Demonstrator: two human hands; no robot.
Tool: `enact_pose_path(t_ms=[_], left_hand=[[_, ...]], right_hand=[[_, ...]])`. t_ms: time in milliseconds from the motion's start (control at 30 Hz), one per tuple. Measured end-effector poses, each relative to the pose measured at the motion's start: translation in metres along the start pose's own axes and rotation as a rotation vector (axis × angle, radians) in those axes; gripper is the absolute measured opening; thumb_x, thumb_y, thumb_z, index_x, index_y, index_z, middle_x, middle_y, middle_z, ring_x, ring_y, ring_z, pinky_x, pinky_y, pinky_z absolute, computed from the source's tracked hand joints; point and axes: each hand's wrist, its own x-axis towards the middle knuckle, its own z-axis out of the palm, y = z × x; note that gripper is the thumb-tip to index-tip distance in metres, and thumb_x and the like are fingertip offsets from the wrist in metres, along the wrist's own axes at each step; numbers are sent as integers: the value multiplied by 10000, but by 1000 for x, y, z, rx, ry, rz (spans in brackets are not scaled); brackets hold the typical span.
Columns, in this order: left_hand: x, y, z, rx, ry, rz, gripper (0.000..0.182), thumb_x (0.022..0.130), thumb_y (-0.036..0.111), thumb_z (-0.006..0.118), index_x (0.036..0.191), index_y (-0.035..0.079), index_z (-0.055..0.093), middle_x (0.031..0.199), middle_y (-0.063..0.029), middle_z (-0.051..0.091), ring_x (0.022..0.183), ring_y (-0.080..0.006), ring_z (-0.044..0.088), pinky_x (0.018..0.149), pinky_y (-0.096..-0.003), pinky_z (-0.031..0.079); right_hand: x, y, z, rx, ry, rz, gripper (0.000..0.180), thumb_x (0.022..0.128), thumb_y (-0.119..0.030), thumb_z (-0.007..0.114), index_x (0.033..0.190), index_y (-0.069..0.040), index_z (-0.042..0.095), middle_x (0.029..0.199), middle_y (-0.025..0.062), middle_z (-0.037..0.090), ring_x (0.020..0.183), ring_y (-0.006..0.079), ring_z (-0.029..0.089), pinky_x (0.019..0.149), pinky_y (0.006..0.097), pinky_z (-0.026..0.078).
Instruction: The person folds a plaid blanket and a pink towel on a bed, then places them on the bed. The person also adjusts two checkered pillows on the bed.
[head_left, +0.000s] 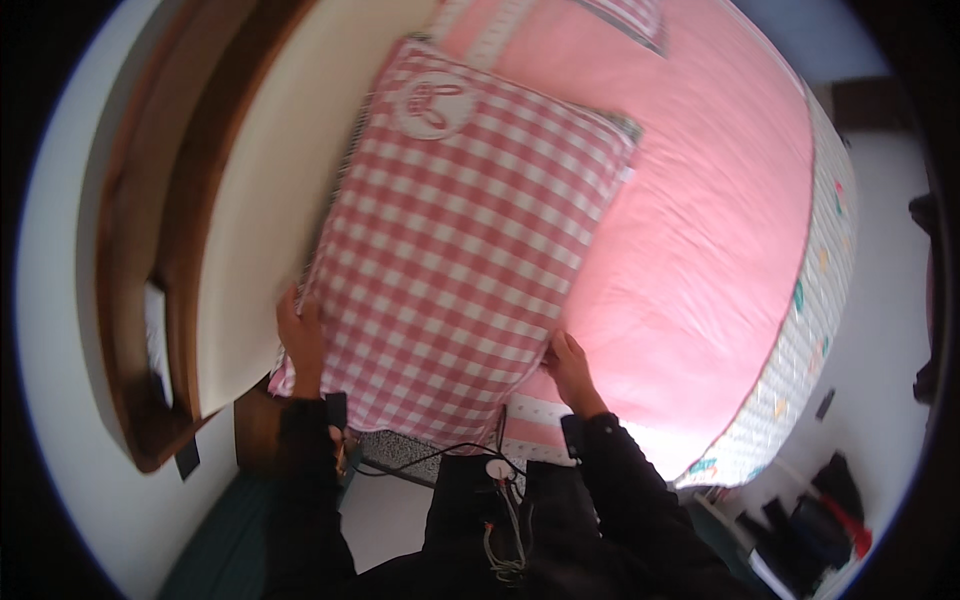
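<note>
In front of me a pink-and-white gingham pillow (457, 240) with a round rabbit patch lies at the head of the bed. My left hand (301, 337) grips its left edge, beside the cream headboard panel. On the opposite edge my right hand (570, 367) has hold of the pillow's side near its lower corner, the fingertips partly hidden by the fabric. Beneath the pillow's right side spreads a pink quilt (690, 247). A second checked pillow (630, 15) shows only in part at the top.
The wood-framed headboard (262, 187) stands at the left against a white wall. A white quilted sheet with coloured prints (795, 360) hangs along the bed's right edge. Dark cables (420, 457) run before my legs. Dark items (810, 517) lie on the floor at lower right.
</note>
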Motion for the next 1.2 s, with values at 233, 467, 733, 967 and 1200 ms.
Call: enact_pose_path(t_ms=[233,467,733,967,1200], left_hand=[[131,21,92,233,-573,-117,310,992,237,639,1154,-22,695,1194,-265,704,1052,-429,690,915,-472,541],[135,6,98,424,-309,135,175,967,195,653,1018,29,674,1057,-212,708,974,-419,687,848,-495,540],[101,74,76,67,-202,292,425,1045,260,573,1395,20,575,1457,-208,553,1319,-399,561,1063,-460,480],[20,105,72,524,-643,611,617,1088,377,443,1601,40,381,1682,-240,302,1560,-425,268,1263,-456,258],[-6,111,52,373,-439,488,619,1039,336,523,1572,39,419,1647,-254,348,1491,-457,351,1214,-546,285]], right_hand=[[33,-24,11,25,62,-205,218,1013,-248,673,1106,-52,654,875,-44,613,745,68,544,647,245,431],[37,-43,-16,-191,218,-192,119,965,-113,705,1026,-47,627,820,-3,625,657,84,558,593,252,459],[-26,-4,2,237,-420,3,224,1075,-226,597,1146,-18,644,1058,106,717,868,225,730,787,366,631],[-25,39,-13,139,-162,139,399,1077,-275,579,1406,-53,536,1250,108,667,1129,224,659,954,402,560],[-61,114,-19,158,-443,295,367,1014,-260,672,1320,-62,631,1273,96,682,1139,228,669,967,409,555]])
